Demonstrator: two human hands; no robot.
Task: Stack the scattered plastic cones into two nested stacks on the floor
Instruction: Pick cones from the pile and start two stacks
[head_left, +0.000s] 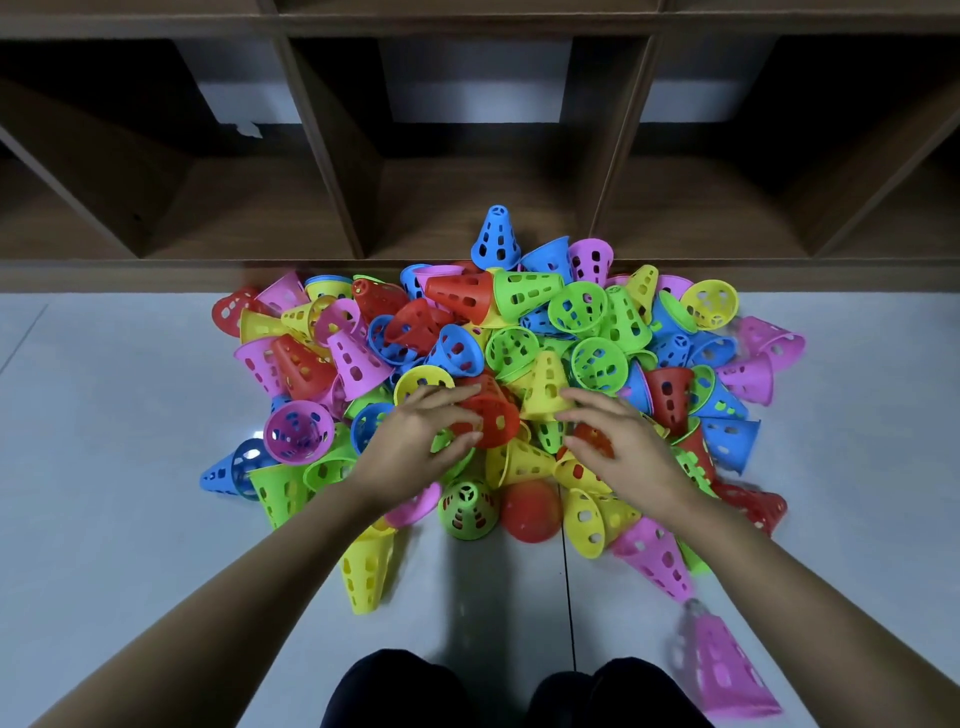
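Observation:
A big heap of perforated plastic cones in red, yellow, green, blue and pink lies on the grey floor against a shelf. My left hand is on the near middle of the heap, with fingers and thumb curled round a red cone. My right hand lies beside it with fingers fairly straight; its fingertips touch the rim of an upright yellow cone. A blurred pink cone lies apart at the near right. No stack of cones is visible.
A brown wooden shelf unit with open cubbies runs along the back, right behind the heap. Bare grey floor tiles spread left, right and in front. My dark-clothed knees are at the bottom edge.

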